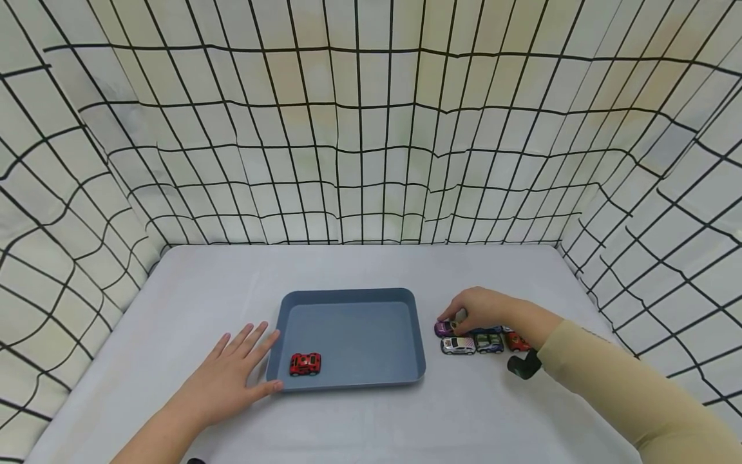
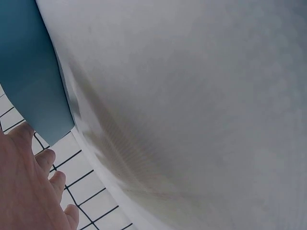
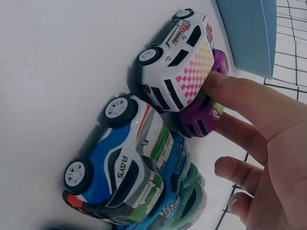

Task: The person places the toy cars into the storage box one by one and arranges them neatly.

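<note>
My left hand (image 1: 226, 377) lies spread beside the blue-grey tray (image 1: 359, 338), its thumb and fingertips at the tray's left rim. Inside the tray, toward its front left, sits a red toy car (image 1: 305, 365). Off the tray's right side, my right hand (image 1: 485, 308) pinches a purple toy car (image 3: 196, 117) between thumb and fingers. Right against it stands a white toy car with a pink and yellow check (image 3: 184, 72). A blue, white and green toy car (image 3: 122, 165) is close by in the right wrist view; the hand partly covers the back row in the head view.
Another red toy car (image 1: 518, 342) stands at the right end of the group, partly under the right forearm. A black device (image 1: 524, 365) hangs at that wrist. White walls with a black grid net (image 1: 359, 148) enclose the white table (image 1: 220, 277) at the back and sides.
</note>
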`<state>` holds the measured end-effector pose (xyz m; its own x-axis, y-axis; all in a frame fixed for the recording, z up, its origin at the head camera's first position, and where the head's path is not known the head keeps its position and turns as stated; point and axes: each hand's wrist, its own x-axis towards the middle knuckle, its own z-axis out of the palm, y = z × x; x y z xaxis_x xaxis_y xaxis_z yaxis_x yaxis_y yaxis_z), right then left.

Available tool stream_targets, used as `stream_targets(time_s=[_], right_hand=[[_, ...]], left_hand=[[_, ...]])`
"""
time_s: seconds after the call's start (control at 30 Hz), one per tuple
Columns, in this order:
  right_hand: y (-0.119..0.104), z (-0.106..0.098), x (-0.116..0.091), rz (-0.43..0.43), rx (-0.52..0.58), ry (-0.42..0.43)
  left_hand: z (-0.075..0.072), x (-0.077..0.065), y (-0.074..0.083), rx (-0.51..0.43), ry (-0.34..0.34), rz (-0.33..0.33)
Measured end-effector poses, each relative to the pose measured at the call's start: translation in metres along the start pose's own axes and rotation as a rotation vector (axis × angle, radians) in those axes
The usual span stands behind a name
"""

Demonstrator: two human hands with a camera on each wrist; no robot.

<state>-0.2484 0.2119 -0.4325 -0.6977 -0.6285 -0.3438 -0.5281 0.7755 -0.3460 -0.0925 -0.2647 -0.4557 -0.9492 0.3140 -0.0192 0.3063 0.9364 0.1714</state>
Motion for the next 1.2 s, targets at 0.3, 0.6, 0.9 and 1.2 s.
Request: stream_targets(time_s=[0.3,0.6,0.9,1.2], right_hand=[[0.001,0.002,0.0,-0.04,-0.047,0.027],[0.003,0.005,0.005,0.004,0.007,0.016],[0.001,-0.002,0.0,0.031,0.118,0.028],[0.003,-0.012,0.001,0.02,0.153,0.052]], left_hand=[[-0.003,-0.001,0.002,-0.004,0.002,0.003],[-0.004,-0.002,0.003,-0.011,-0.002,-0.002],[-0.002,-0.002,0.002,-0.013,-0.005,-0.002],[-0.003,-0.002,0.002,0.002,0.004,0.005]])
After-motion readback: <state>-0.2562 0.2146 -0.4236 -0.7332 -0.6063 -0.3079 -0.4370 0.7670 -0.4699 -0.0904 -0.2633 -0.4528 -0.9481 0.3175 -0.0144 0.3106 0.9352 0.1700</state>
